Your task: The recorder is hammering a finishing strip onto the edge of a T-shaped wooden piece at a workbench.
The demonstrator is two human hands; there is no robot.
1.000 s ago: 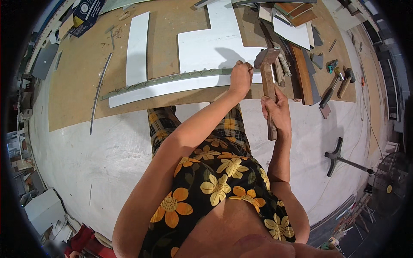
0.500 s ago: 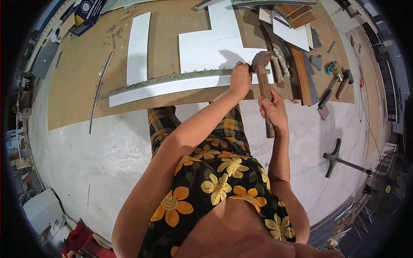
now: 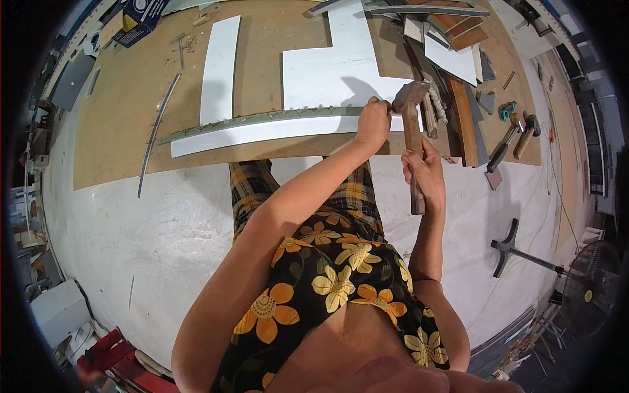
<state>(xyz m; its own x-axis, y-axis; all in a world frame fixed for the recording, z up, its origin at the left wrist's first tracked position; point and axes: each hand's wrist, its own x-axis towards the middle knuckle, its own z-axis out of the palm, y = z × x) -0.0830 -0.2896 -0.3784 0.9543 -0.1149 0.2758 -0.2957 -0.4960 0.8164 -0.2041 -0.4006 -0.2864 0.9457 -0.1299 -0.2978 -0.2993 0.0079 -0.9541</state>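
My right hand [image 3: 426,173] is wrapped round the wooden handle of a hammer [image 3: 412,124]. The hammer's dark metal head is up near the fingers of my left hand [image 3: 374,126]. That hand is closed in a pinch at the right end of a grey-green strip [image 3: 262,118]; what lies between its fingertips is hidden. Curved bits stick up along the strip, which lies on a long white board [image 3: 223,138] near the table's front edge. Beyond it are a stepped white panel [image 3: 327,75] and a narrow upright white piece [image 3: 219,69].
The brown table [image 3: 118,118] carries a thin dark rod [image 3: 159,134] at left and a dark blue box [image 3: 141,23] far left. Wood offcuts [image 3: 462,118] are piled to the right, beside another hammer [image 3: 526,134]. A black fan [image 3: 590,288] stands at lower right.
The view has shifted slightly, so the table things sit a little further right. The hammer head has moved slightly right from my left hand. Both hands keep their grips.
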